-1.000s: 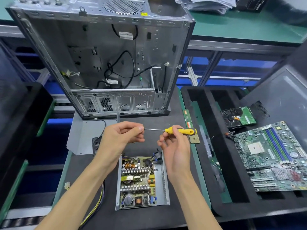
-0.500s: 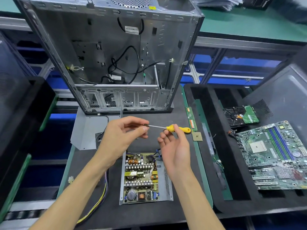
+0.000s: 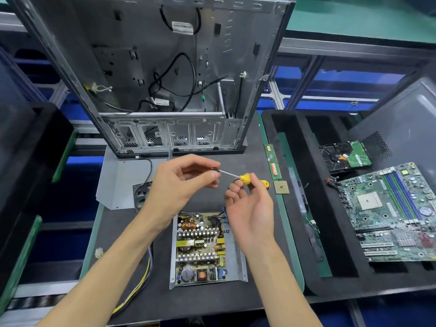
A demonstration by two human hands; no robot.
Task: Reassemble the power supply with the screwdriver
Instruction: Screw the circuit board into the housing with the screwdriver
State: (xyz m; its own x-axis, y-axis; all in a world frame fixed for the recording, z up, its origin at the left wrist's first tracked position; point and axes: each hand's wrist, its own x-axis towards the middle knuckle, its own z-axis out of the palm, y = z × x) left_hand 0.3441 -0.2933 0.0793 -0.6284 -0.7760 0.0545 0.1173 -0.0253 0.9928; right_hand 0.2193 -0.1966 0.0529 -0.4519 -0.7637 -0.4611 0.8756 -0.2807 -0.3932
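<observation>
Head view shows us, nearest, the open grey metal power supply box (image 3: 207, 250) lying flat on the dark mat (image 3: 132, 232). Its lid is off, so we see the green board full of little parts inside. Yellow and black wires (image 3: 139, 286) trail out from its left side.

Just above it we hold both hands up in the air. Our right hand (image 3: 250, 208) curls its fingers round the small yellow-handled screwdriver (image 3: 247, 179). Our left hand (image 3: 179, 185) pinches finger and thumb at the silver tip. Something small and dark sits there, maybe a screw, but it is too tiny for us to be sure.

We think we are setting a screw on the tip. Next we would need to bring the tip down to a screw hole in the box, slowly, so nothing drops.

Left of our hands lies a bent grey metal cover (image 3: 120, 182) with a black fan. To the right sit a green memory stick (image 3: 273, 161) and a square chip (image 3: 281, 187).

Farther back stands the big empty grey computer case (image 3: 165, 67).
</observation>
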